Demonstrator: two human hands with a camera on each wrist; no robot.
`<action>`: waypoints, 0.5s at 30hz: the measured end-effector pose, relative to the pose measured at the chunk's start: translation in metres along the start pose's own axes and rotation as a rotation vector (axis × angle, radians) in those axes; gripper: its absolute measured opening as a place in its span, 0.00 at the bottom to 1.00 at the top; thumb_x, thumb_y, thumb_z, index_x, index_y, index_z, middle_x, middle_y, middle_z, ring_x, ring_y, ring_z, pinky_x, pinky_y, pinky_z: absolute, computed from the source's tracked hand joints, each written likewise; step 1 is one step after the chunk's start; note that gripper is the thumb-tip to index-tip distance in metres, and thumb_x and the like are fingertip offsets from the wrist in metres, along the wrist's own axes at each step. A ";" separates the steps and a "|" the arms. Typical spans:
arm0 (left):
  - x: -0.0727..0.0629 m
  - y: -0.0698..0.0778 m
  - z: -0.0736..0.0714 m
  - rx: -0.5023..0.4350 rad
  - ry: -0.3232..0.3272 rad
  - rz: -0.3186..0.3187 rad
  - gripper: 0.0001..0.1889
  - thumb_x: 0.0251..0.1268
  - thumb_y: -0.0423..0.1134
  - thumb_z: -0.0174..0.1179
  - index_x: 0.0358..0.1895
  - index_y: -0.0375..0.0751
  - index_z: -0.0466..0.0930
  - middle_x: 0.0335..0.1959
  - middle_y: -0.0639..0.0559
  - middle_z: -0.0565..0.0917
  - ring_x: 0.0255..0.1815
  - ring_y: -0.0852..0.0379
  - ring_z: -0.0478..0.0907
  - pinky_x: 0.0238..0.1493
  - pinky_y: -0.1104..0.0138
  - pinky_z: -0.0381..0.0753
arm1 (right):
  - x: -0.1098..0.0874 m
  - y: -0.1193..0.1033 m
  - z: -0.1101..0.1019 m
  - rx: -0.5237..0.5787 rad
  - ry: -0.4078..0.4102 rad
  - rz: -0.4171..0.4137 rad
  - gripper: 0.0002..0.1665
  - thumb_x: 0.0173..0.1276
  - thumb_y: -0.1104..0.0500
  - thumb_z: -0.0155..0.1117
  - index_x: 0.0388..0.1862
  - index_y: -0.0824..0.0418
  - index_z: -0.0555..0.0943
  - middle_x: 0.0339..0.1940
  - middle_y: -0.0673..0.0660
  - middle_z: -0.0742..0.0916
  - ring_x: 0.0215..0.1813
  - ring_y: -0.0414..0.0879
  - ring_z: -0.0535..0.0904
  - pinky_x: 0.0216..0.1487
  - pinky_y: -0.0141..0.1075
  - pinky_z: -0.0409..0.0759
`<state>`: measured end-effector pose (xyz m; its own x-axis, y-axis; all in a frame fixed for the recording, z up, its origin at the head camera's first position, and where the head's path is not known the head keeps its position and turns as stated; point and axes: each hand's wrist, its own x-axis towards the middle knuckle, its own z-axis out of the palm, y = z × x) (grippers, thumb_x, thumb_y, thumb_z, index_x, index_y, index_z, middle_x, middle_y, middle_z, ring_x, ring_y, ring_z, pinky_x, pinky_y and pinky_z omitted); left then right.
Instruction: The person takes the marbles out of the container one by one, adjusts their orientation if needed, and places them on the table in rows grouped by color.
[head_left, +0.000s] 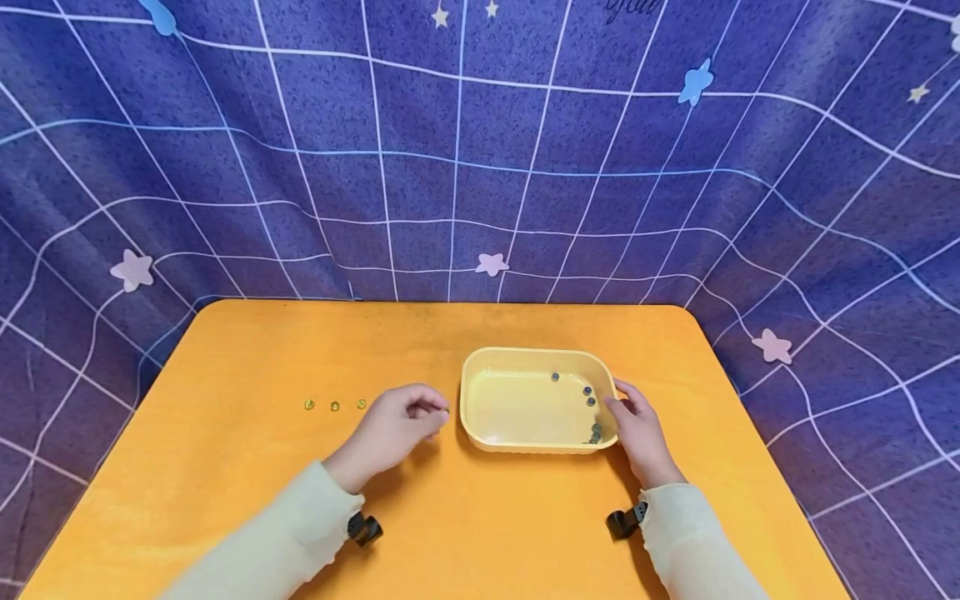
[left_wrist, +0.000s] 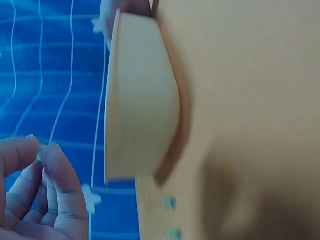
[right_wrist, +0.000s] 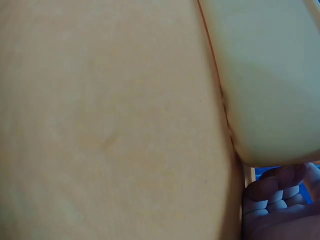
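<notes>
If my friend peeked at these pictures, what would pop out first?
Probably the blue starry curtain hanging behind the bright orange table. Next comes the pale yellow tub on the table, gripped at its right end by the right hand, with small dark pieces in its right half. Just left of the tub, the left hand pinches something tiny, and three little pieces lie in a row farther left.

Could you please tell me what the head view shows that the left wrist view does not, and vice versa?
Only the head view shows the inside of the yellow tray, the small dark pieces in it and both sleeves. Only the left wrist view shows the palm side of the left fingers. Both show the left hand, the right hand at the tray, small yellowish pieces on the table and the starred curtain.
</notes>
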<state>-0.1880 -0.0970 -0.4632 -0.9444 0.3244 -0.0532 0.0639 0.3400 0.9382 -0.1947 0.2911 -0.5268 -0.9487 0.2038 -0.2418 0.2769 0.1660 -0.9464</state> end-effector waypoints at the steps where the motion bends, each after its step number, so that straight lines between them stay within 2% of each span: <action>1: -0.002 -0.003 -0.006 0.002 0.018 -0.001 0.05 0.71 0.34 0.66 0.46 0.40 0.85 0.34 0.43 0.85 0.34 0.45 0.83 0.40 0.49 0.85 | 0.000 0.000 0.000 0.002 -0.003 0.000 0.30 0.83 0.50 0.54 0.80 0.53 0.66 0.56 0.66 0.76 0.51 0.53 0.78 0.45 0.33 0.83; 10: -0.024 -0.023 -0.055 0.013 0.127 -0.061 0.09 0.73 0.39 0.65 0.49 0.39 0.84 0.41 0.40 0.85 0.40 0.36 0.84 0.43 0.52 0.86 | 0.001 0.000 0.000 -0.019 0.000 0.020 0.30 0.83 0.50 0.53 0.80 0.51 0.67 0.56 0.64 0.76 0.51 0.53 0.77 0.45 0.33 0.82; 15: -0.032 -0.028 -0.081 0.050 0.195 -0.071 0.11 0.74 0.40 0.65 0.51 0.37 0.84 0.40 0.43 0.86 0.40 0.38 0.84 0.42 0.54 0.87 | 0.001 0.000 0.000 -0.014 0.002 0.021 0.30 0.83 0.50 0.53 0.80 0.52 0.67 0.57 0.65 0.76 0.52 0.53 0.77 0.46 0.33 0.82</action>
<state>-0.1852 -0.1885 -0.4600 -0.9914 0.1223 -0.0471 0.0060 0.4013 0.9159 -0.1959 0.2910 -0.5269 -0.9424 0.2093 -0.2610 0.2987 0.1747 -0.9382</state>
